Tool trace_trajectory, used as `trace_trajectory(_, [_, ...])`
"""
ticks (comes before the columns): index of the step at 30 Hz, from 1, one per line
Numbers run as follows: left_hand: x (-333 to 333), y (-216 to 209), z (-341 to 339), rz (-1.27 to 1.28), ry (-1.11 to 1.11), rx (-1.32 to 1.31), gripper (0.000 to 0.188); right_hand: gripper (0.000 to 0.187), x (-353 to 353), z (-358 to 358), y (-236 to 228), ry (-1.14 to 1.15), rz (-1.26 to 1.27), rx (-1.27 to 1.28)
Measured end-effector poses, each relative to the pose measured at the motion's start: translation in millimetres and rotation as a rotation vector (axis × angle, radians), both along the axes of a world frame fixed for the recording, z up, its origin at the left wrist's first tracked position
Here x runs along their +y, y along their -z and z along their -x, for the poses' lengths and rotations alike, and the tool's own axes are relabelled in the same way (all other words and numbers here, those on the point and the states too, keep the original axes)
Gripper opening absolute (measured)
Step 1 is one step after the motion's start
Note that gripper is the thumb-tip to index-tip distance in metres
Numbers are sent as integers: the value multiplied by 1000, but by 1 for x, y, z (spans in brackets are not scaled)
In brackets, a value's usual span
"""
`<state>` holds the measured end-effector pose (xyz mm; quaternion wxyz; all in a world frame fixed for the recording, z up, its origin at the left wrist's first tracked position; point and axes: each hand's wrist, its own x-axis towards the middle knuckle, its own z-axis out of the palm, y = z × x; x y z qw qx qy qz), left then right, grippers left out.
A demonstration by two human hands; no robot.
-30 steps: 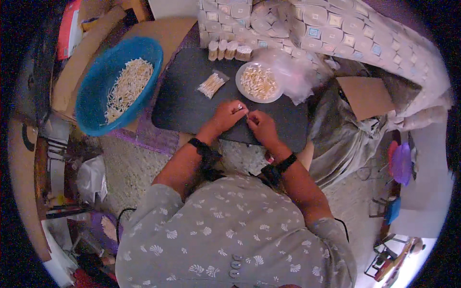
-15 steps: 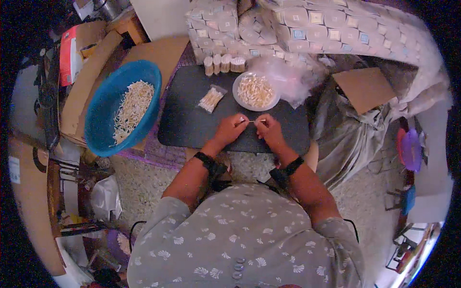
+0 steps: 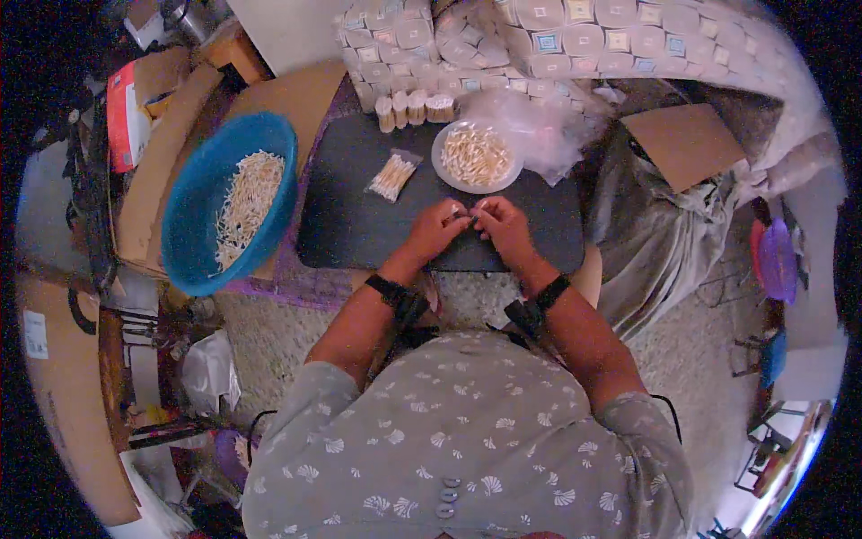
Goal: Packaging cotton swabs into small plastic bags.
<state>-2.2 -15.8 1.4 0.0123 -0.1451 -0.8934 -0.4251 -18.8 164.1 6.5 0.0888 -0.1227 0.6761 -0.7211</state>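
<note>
My left hand (image 3: 440,227) and my right hand (image 3: 504,228) meet over the near part of a dark grey board (image 3: 359,242). Both are pinched, fingertips almost touching, around a cotton swab that the fingers mostly hide. Just beyond them stands a white bowl (image 3: 437,162) heaped with loose cotton swabs (image 3: 476,154). A small clear packet of cotton swabs (image 3: 392,177) lies flat on the board, left of the bowl. Along the far edge several bundles of swabs (image 3: 415,109) stand in a row.
Left of the board, a large blue basin (image 3: 184,225) holds a pile of swabs, resting on cardboard (image 3: 310,99). Clear plastic bags (image 3: 548,144) lie right of the bowl. Further right are a cardboard piece (image 3: 682,144) and a grey cloth (image 3: 660,242). A patterned covered seat (image 3: 593,45) stands behind.
My hands have drawn together, so the swab stretched between them before is now mostly covered by fingers. The view has shifted slightly; the bowl, packet and basin stay in place.
</note>
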Motion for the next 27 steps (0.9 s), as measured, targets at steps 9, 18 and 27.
trace_trajectory(9, [15, 2, -3, -269, -132, 99, 25, 24, -3, -10, -7, 25, -35, 4])
trace_trajectory(18, [21, -16, -15, -351, -132, -22, 27, 11, -6, -12, -9, 81, -87, 72])
trace_trajectory(27, [20, 4, -8, -225, -106, 247, 22, 16, 9, 1, -25, 151, -294, 309])
